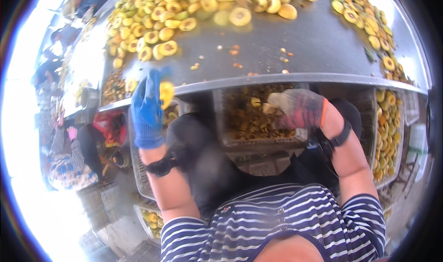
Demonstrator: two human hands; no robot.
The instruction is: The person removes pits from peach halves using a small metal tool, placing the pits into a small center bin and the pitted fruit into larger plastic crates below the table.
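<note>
My left hand (148, 109), in a blue coated glove, is at the table's near edge with a yellow halved fruit (166, 94) at its thumb side; whether the hand grips it or is letting it go is blurred. My right hand (299, 108), in a worn grey and red glove, closes on a small wooden-looking handle (270, 108) above a crate of brown scraps (249, 123). A small yellow piece (255, 102) is beside the handle's tip. Many halved yellow fruits (166, 33) with hollowed centres lie heaped on the metal table (242, 61).
More halves line the table's right side (372, 23). Crates of fruit stand at the right (386, 134), below the left hand (171, 115) and at lower left (152, 220). The table's raised metal rim (242, 80) crosses before me. Other people sit at the far left (71, 158).
</note>
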